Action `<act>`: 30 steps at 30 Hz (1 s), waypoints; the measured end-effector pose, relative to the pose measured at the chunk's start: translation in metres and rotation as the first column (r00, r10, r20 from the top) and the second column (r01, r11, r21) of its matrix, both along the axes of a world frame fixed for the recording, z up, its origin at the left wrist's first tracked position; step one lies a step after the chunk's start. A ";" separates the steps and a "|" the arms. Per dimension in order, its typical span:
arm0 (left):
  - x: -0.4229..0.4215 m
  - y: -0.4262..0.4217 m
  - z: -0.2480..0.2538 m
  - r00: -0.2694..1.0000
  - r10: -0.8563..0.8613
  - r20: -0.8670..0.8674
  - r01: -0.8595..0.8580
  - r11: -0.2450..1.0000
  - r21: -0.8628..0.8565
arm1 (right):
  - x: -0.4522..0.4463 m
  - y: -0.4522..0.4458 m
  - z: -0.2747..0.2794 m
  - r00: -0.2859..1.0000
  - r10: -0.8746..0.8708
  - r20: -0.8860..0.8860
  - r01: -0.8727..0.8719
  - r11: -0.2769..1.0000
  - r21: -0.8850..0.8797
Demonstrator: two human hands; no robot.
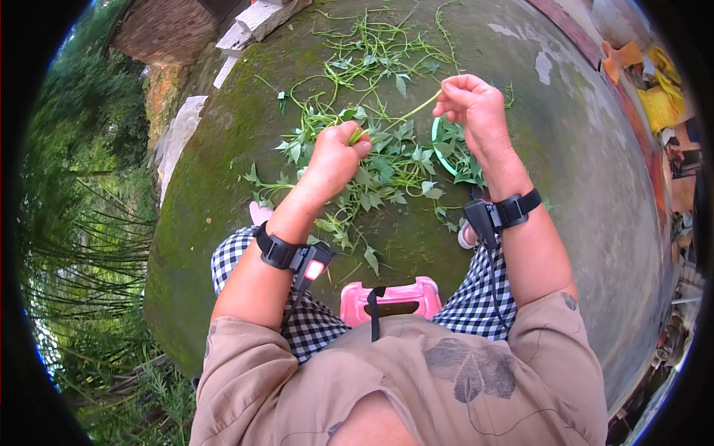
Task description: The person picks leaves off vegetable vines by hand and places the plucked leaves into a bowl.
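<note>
My left hand (338, 157) is closed around green stems, their cut ends poking out by the thumb. A long thin vine stem (413, 111), like that of sweet potato, stretches from there up to my right hand (474, 110). The thumb and fingertips of that hand pinch its far end. Under both hands lies a heap of leafy vines (383, 167) on the ground. Beyond it is a tangle of mostly bare stems (372, 56). Below my right hand, a container with a pale green rim (437, 151) holds leaves; my forearm partly hides it.
A pink plastic stool (428, 296) is between my knees. Mossy concrete ground (216, 171) surrounds the vines. White stone blocks (245, 26) lie at the far left edge, with shrubs beyond. Yellow cloth (662, 93) and assorted clutter line the right side.
</note>
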State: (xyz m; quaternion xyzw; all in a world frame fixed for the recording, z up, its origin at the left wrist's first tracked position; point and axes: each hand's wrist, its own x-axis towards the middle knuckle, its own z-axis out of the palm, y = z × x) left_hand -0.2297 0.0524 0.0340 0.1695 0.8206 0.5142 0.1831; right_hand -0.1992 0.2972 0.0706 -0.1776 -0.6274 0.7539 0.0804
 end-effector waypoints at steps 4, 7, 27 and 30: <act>-0.001 0.001 -0.003 0.999 0.010 0.041 -0.009 0.999 -0.033 | 0.003 0.020 -0.002 0.998 -0.057 -0.008 0.057 0.998 -0.014; 0.000 0.002 0.006 0.985 0.054 0.161 -0.046 0.998 -0.050 | 0.006 0.035 0.000 0.994 -0.108 -0.025 0.107 0.993 -0.040; 0.015 0.016 0.021 0.826 -0.127 0.549 -0.117 0.914 0.388 | 0.023 -0.016 -0.008 0.839 0.531 0.120 -0.542 0.790 0.288; 0.015 0.015 0.020 0.812 -0.131 0.570 -0.133 0.908 0.398 | 0.017 -0.031 -0.023 0.822 0.563 0.082 -0.546 0.739 0.395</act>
